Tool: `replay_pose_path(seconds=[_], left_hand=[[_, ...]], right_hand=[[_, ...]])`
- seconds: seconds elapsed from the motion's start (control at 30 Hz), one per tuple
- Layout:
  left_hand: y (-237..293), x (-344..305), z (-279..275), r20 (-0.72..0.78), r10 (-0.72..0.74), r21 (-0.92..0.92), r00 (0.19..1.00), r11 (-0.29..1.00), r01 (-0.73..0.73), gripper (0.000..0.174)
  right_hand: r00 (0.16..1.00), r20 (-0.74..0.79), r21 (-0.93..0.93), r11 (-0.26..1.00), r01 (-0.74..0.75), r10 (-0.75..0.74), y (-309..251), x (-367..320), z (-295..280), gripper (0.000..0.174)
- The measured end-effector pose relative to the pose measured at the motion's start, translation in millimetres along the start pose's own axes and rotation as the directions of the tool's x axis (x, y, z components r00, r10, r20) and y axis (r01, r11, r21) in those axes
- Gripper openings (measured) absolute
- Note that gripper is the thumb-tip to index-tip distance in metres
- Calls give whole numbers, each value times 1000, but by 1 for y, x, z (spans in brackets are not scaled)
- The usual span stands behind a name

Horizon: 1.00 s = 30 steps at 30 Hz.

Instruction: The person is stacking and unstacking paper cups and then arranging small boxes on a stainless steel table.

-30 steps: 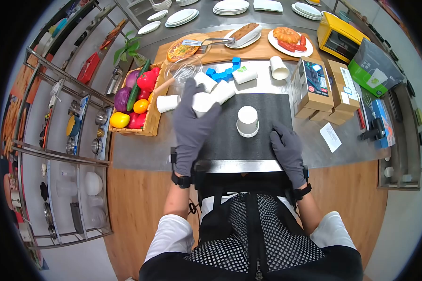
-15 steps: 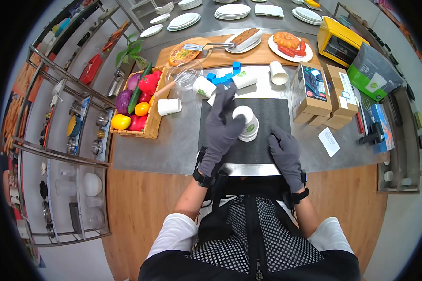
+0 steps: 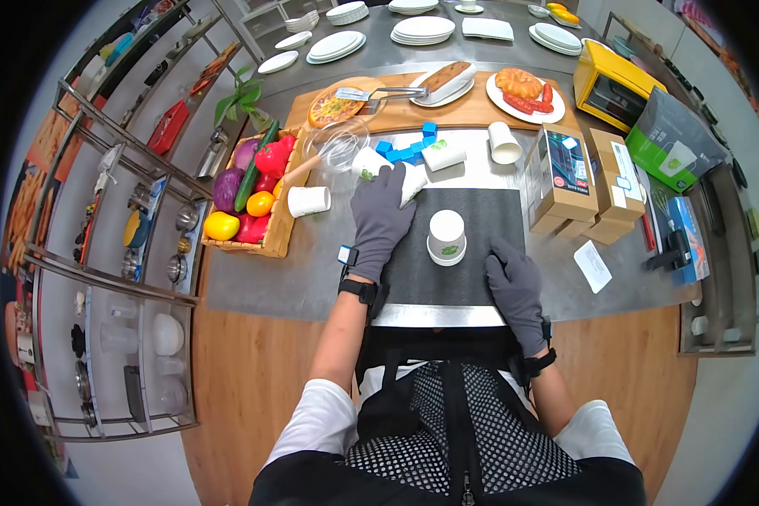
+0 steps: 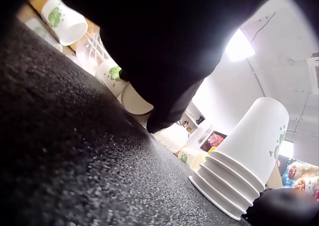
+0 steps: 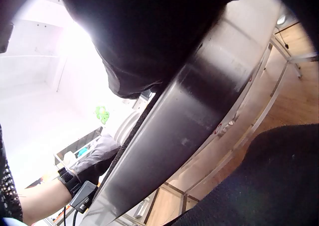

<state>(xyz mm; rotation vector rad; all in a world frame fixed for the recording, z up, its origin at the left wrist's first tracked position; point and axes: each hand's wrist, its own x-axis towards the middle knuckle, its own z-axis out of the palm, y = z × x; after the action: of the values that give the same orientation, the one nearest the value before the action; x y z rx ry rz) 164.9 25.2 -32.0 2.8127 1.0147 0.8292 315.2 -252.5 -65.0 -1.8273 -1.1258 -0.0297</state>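
Observation:
An upside-down stack of several white paper cups (image 3: 447,234) (image 4: 246,161) stands on the black mat (image 3: 472,287). At the mat's upper left corner my left hand (image 3: 379,215) (image 4: 164,52) reaches over a lying white cup (image 3: 412,183) (image 4: 134,100), with finger and thumb on either side of it. My right hand (image 3: 517,287) (image 5: 144,42) rests at the mat's right edge, fingers loosely bent, holding nothing. Other cups lie on their sides: one (image 3: 309,201) by the basket, one (image 3: 444,154) near the blue cubes (image 3: 406,153), one (image 3: 504,143) farther right.
At the left sits a basket (image 3: 271,240) of vegetables with a whisk (image 3: 337,148) beside it. A wooden board (image 3: 388,118) with food crosses the back. Cardboard boxes (image 3: 565,181), a paper slip (image 3: 593,266) and a yellow oven (image 3: 611,84) are at the right.
My left hand brought a cup onto the stack, let go of it, then moved back up and left to another lying cup. My right hand has stayed at the mat's right edge.

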Motion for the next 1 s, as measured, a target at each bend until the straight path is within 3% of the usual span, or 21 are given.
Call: replay_pose_path(seconds=[0.13, 0.3, 0.37, 0.47, 0.67, 0.73, 0.87, 0.9, 1.0], left_hand=[[-10, 0, 2, -35, 36, -33, 999, 999, -38, 82], [4, 0, 8, 54, 36, 77, 998, 996, -40, 85], [9, -2, 12, 3, 70, 123, 998, 990, -70, 85], [13, -2, 14, 127, -28, -2, 992, 1000, 28, 85], [11, -4, 1, 52, -79, -102, 996, 991, 84, 81], [3, -13, -7, -70, -24, -152, 997, 988, 13, 72], [5, -28, -60, -116, 10, -116, 993, 993, -24, 63], [6, -32, -75, -110, 12, -117, 994, 993, -25, 63], [7, -37, -112, 146, -100, 23, 984, 995, 98, 60]], right_hand=[[999, 31, -35, 999, -12, 13, -2, 0, -1, 32], [997, 60, -24, 999, -49, 50, -4, 2, -3, 32], [998, 47, -29, 999, -36, 37, -3, 1, -1, 33], [999, 31, -42, 999, -21, 22, -2, 0, -1, 33], [1000, 9, -44, 999, 2, -2, 0, -1, 0, 32], [1000, 14, -40, 999, -5, 6, 0, -2, 0, 31], [999, 29, -34, 999, -31, 32, 0, -1, 0, 31], [999, 25, -27, 999, -33, 33, 1, -2, 0, 31], [997, 53, -22, 998, -51, 52, 2, 0, 0, 31]])
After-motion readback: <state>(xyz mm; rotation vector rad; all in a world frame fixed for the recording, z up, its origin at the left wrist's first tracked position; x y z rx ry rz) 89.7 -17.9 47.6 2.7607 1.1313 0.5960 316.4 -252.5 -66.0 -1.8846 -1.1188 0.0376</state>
